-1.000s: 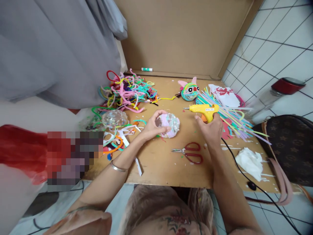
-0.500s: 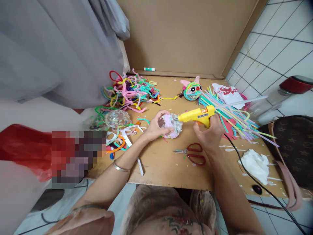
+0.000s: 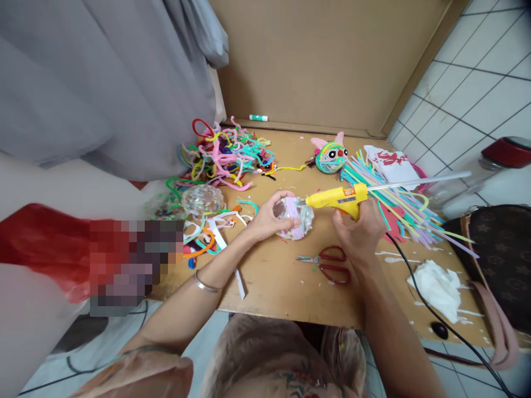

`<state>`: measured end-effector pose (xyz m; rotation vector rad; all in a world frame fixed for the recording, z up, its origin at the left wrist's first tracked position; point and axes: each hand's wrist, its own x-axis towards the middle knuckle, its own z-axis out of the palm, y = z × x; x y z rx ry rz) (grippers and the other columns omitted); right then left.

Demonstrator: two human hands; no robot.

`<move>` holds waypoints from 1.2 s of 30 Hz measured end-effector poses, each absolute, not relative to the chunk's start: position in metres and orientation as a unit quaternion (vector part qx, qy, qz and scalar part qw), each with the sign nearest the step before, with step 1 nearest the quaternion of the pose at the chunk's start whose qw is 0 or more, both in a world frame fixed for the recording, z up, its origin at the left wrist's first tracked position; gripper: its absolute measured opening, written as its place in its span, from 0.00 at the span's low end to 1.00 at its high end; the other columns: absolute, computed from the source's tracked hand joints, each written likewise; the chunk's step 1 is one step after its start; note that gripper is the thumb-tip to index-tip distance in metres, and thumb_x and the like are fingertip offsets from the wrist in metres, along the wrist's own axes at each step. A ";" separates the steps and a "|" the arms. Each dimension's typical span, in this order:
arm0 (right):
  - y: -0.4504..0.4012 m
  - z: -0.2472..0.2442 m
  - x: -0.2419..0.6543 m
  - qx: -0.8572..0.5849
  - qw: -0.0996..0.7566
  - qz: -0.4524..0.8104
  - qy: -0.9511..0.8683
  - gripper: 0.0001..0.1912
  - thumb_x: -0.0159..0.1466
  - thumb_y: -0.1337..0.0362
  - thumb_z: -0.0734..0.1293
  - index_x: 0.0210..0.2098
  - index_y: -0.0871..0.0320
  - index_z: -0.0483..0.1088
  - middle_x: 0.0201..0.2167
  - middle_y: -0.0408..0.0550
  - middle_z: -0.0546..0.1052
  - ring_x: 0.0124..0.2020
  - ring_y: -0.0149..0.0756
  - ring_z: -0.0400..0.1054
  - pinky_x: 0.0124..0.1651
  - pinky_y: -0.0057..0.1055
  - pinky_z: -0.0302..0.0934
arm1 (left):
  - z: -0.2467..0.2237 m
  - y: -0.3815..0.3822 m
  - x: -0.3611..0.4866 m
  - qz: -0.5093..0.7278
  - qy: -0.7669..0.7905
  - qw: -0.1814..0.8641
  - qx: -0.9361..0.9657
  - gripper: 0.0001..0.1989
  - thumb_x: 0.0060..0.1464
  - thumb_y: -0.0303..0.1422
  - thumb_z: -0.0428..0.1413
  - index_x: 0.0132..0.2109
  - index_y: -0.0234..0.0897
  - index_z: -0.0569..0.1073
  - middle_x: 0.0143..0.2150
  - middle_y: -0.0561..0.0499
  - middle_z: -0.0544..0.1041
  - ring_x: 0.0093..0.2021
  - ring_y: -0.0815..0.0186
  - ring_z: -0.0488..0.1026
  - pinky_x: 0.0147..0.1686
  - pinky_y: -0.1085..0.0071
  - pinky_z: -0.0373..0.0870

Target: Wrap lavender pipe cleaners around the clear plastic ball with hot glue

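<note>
Between the thumb and fingers of my left hand (image 3: 271, 216) is a clear ball (image 3: 307, 221) with lilac pipe-cleaner strips across its middle. My right hand (image 3: 360, 228) is wrapped around the grip of a yellow hot glue gun (image 3: 334, 198), a long glue stick (image 3: 427, 179) jutting from its back. The gun's nozzle points left and meets the lilac strips, or hovers just over them. Red-handled scissors (image 3: 332, 264) lie on the table below the gun. Another clear ball (image 3: 202, 198) rests to the left of my left hand.
Tangled pipe cleaners (image 3: 226, 155) are heaped at the back left. A decorated ball with pink ears (image 3: 331, 156) sits behind the gun, beside straight pipe cleaners (image 3: 410, 213). At right are crumpled tissue (image 3: 437, 290), a brown bag (image 3: 493, 249) and the gun's black cord (image 3: 410, 271).
The view has shifted slightly, so most things sit a little further right. Both hands keep their holds, and the nozzle stays at the lilac strips.
</note>
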<state>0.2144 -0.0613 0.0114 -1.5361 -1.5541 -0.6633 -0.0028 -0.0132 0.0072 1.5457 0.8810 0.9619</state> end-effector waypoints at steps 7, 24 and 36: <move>-0.062 0.011 0.213 -0.595 0.423 -0.276 -0.625 0.08 0.57 0.60 0.64 0.32 0.54 0.60 0.27 0.45 0.67 0.30 0.39 0.64 0.31 0.32 0.56 | 0.007 -0.012 -0.003 0.394 0.375 0.529 0.652 0.34 0.36 0.40 0.66 0.52 0.36 0.66 0.39 0.52 0.72 0.36 0.67 0.67 0.38 0.73 0.64; -0.061 0.018 0.216 -0.654 0.416 -0.159 -0.612 0.09 0.52 0.58 0.63 0.27 0.53 0.57 0.24 0.43 0.67 0.26 0.36 0.61 0.30 0.32 0.53 | 0.009 -0.012 -0.003 0.409 0.368 0.527 0.648 0.32 0.36 0.36 0.67 0.50 0.35 0.68 0.37 0.53 0.71 0.34 0.69 0.67 0.35 0.75 0.65; -0.056 0.017 0.214 -0.686 0.451 -0.136 -0.554 0.12 0.50 0.56 0.64 0.27 0.51 0.55 0.23 0.40 0.63 0.26 0.37 0.58 0.32 0.34 0.56 | 0.009 -0.013 -0.002 0.402 0.352 0.539 0.651 0.33 0.37 0.37 0.67 0.51 0.36 0.66 0.36 0.55 0.69 0.34 0.70 0.65 0.36 0.75 0.63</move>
